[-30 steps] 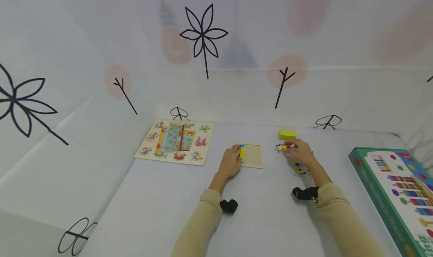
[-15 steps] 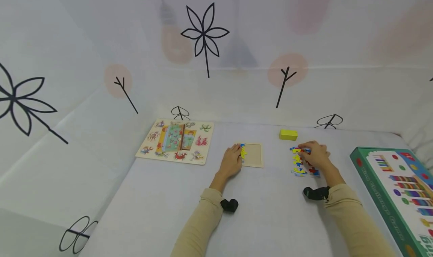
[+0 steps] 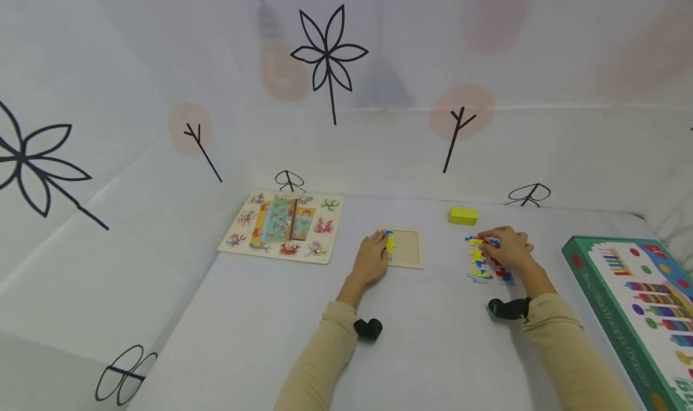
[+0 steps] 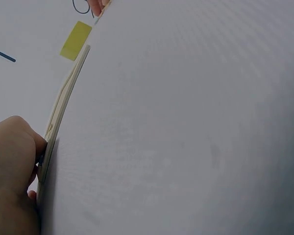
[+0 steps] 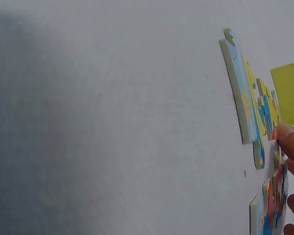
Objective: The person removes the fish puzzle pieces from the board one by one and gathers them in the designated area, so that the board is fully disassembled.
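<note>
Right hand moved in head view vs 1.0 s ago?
Yes. The right hand has shifted rightward, judged against the yellow block, which it was closer to before.

A person's left hand holds the left side of a shallow wooden tray, with a yellow and blue strip along its left part. To the right, the right hand touches the far end of colourful puzzle pieces on the white table. A yellow block sits just beyond them. A picture board lies far left; a green-edged box lies at right.
</note>
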A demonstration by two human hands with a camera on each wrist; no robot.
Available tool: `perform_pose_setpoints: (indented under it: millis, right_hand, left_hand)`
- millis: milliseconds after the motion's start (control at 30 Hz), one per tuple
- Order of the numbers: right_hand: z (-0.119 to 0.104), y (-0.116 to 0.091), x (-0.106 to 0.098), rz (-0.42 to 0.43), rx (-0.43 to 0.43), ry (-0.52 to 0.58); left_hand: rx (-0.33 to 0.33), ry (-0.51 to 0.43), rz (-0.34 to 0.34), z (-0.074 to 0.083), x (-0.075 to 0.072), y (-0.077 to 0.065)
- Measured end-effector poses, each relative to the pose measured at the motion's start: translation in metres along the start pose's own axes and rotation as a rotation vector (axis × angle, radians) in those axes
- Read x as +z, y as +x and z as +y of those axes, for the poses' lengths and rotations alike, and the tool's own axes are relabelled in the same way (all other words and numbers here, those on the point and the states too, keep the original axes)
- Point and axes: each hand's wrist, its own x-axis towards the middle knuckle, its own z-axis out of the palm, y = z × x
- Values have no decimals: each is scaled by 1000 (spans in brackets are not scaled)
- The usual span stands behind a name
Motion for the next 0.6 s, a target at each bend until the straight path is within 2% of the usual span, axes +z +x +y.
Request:
perform_pose_setpoints:
  millis: [600]
  right_hand:
    - [5,1,0,-7,-17,6]
  left_hand:
    - [-25,4,-29,1,0,0]
